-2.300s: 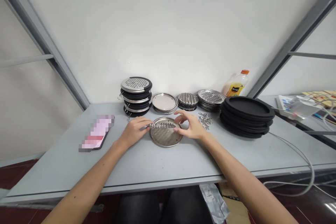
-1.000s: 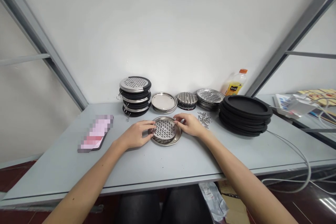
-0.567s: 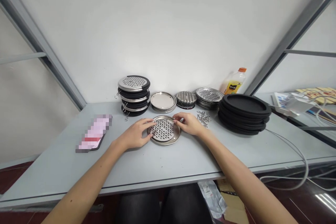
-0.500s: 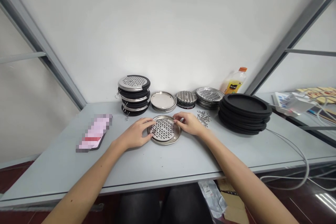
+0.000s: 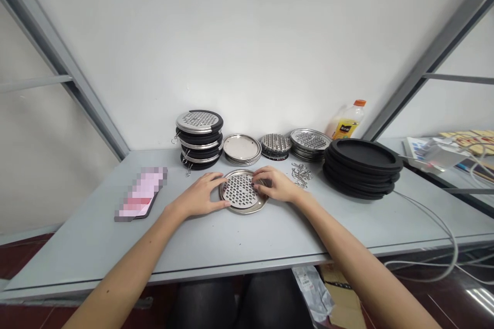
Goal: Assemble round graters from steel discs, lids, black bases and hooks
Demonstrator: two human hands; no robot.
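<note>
A round perforated grater disc lies inside a shallow metal dish on the table, set toward the dish's left side. My left hand grips the left side of the dish, thumb at the lower edge and fingers at the upper left. My right hand has its bent fingertips and thumb at the disc's right edge, over the dish; the exact contact is partly hidden. Behind stand a pile of plain metal dishes, a stack of grater discs and a pile of dishes topped by a grater disc.
Black-ringed graters with clips are stacked at back left. Loose metal clips lie right of my right hand, beside stacked black rings. A bottle stands behind them. A blurred phone lies left; a white cable hangs at right.
My right fingers have moved inward over the disc's right edge. My left thumb has slid down and toward the dish's lower edge. The disc stays in the dish.
</note>
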